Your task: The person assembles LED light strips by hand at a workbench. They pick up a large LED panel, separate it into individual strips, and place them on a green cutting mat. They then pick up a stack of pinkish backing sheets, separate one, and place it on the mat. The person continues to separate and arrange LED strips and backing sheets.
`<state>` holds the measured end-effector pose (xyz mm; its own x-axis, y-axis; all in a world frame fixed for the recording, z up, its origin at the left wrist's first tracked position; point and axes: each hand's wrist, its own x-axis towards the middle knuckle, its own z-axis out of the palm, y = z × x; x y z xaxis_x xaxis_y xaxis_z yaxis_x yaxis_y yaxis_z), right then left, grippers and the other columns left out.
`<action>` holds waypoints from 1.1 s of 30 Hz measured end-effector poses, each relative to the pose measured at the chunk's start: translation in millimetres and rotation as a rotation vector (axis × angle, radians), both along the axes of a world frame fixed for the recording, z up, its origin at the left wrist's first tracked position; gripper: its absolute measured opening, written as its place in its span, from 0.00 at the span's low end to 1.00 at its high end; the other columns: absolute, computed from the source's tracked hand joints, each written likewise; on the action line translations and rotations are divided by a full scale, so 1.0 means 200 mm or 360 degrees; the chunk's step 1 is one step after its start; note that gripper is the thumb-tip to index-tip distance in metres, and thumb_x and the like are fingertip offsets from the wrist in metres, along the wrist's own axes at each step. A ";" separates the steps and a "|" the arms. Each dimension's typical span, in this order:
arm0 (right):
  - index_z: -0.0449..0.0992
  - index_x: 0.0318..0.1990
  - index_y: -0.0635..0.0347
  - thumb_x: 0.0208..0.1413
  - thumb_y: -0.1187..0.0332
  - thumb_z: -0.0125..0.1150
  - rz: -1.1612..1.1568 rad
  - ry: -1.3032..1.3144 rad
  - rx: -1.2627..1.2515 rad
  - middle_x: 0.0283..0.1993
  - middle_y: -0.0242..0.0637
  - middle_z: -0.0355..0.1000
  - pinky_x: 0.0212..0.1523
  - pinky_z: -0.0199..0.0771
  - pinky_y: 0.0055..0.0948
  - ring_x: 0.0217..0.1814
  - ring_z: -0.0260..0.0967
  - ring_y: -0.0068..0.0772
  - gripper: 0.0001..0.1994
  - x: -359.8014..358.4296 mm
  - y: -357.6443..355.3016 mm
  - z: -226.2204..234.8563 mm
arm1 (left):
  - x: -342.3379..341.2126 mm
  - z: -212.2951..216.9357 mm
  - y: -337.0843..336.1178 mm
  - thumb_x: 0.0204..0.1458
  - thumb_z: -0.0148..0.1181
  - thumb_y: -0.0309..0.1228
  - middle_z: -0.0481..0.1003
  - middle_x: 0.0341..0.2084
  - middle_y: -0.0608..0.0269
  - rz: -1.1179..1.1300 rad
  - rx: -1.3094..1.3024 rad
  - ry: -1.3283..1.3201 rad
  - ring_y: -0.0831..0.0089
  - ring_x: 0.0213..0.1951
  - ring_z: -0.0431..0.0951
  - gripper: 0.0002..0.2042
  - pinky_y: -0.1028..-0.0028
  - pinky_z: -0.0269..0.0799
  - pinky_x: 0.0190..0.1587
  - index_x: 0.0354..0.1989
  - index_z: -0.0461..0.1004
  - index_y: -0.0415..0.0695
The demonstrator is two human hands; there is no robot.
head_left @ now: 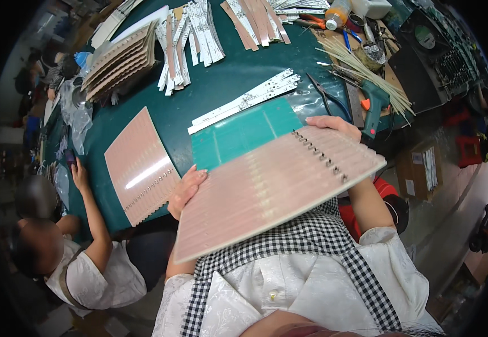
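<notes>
1. Surface: dark green, crowded on its far side and kept bare only near the person, which seems to serve as working room.
2. Panel: large pink sheet scored into strips, held tilted above the near edge of the surface and over the person's lap, its notched end to the far right. Held by two opposite edges, probably to keep the thin sheet from sagging.
3. Second panel: same kind, lying flat on the surface to the left, apart from the held one.
4. Green mat: flat on the surface, partly hidden under the held panel.
5. Panel stack: far left, fanned, likely stock.
6. White strips: a loose bundle just beyond the mat; more lie far.
7. Glue gun: far right, beside thin sticks.
8. Left hand: clamped on the panel's left edge, fingers curled over the top.
9. Right hand: gripping the panel's far right corner, fingers laid flat along the edge.
</notes>
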<state>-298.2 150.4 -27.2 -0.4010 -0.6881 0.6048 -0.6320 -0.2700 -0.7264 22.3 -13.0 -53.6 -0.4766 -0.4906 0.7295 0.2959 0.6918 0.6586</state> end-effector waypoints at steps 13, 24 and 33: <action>0.78 0.40 0.68 0.46 0.81 0.63 0.0162 -0.1043 0.0373 0.37 0.38 0.77 0.41 0.74 0.25 0.39 0.74 0.26 0.11 -0.16 -0.28 0.21 | -0.18 0.27 -0.16 0.52 0.60 0.21 0.79 0.35 0.52 0.0522 0.0163 -0.0476 0.68 0.40 0.79 0.05 0.61 0.71 0.54 0.36 0.73 0.35; 0.77 0.39 0.68 0.41 0.76 0.70 -0.0079 -0.0687 0.0555 0.33 0.34 0.76 0.41 0.70 0.24 0.36 0.71 0.23 0.15 -0.41 -0.65 -0.08 | -0.49 0.14 -0.54 0.48 0.62 0.18 0.78 0.39 0.58 0.0289 0.1106 -0.0182 0.75 0.39 0.77 0.13 0.75 0.72 0.45 0.43 0.72 0.34; 0.67 0.48 0.68 0.45 0.83 0.64 0.0352 -0.1157 0.0535 0.38 0.37 0.75 0.41 0.74 0.20 0.40 0.72 0.23 0.21 -0.22 -0.31 0.27 | -0.21 0.26 -0.32 0.45 0.67 0.21 0.76 0.45 0.55 -0.0017 0.1457 -0.0364 0.70 0.46 0.77 0.23 0.70 0.71 0.52 0.50 0.67 0.34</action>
<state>-342.3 88.9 26.6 -0.4467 -0.8947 -0.0050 0.0680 -0.0284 -0.9973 -19.1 -76.1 -1.4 -0.5684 -0.8213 -0.0491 0.0955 -0.1252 0.9875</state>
